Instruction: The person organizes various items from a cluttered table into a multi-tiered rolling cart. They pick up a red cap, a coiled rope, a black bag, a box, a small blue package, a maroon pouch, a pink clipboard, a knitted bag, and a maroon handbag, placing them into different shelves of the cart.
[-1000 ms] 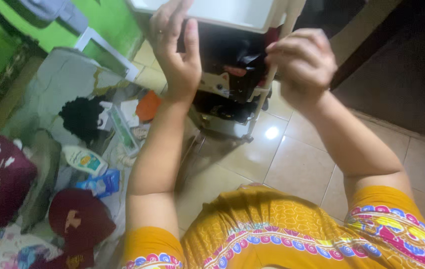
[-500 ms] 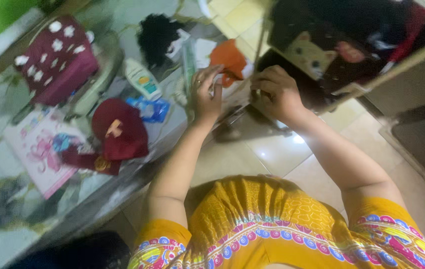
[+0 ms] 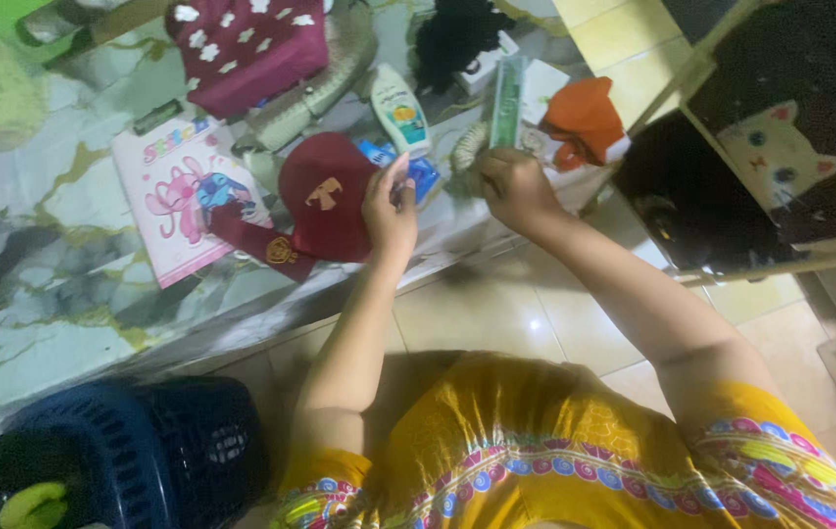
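From the head view I see my left hand (image 3: 391, 211) over the edge of the dark red cap (image 3: 325, 196), fingers loosely spread and gripping nothing that I can make out. My right hand (image 3: 511, 186) is curled together near the lower end of the green tube (image 3: 507, 98); whether it actually grips something I cannot tell. The cap lies on the marbled surface (image 3: 36, 323) beside a pink picture book (image 3: 173, 196), with a blue packet (image 3: 423, 171) and a white lotion bottle (image 3: 398, 113) just beyond it. An orange cloth (image 3: 585, 118) lies to the right. A dark blue basket (image 3: 124, 456) stands at the lower left.
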